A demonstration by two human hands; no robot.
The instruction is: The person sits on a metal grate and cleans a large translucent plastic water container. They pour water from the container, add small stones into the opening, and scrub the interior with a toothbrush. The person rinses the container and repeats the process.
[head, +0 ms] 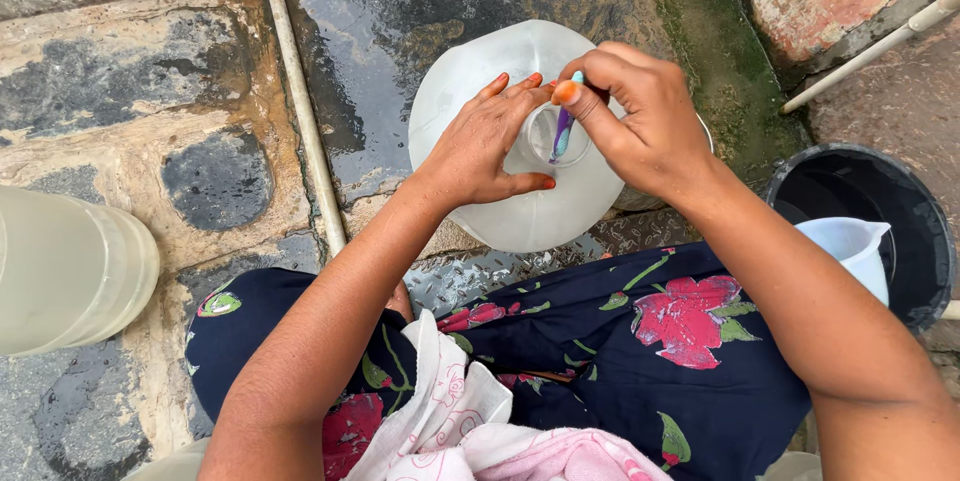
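A: While the left hand wraps the neck of the big translucent water jug, fingers curled round it and thumb underneath, the right hand pinches a toothbrush between thumb and fingertips, bristle end poked down into the jug mouth

B: where's the jug sitting

A: upright on the wet stone floor, just in front of the knees and the dark floral skirt; a white pipe runs along the floor to its left

B: tips for the scrub?

A: my read: keep the left grip tight on the neck so the jug doesn't rock, work the brush round the inside rim in small circles, angle the bristles against the wall rather than straight down. The pinch sits high on the handle, so the brush could slip in; a lower hold would help

B: anything else around

A: black bucket at right with a pale plastic pitcher standing in it, near the right forearm. Second cloudy container on its side at far left, well apart. Pink and white cloth on the lap

B: water in the jug?

A: can't tell, plastic too cloudy
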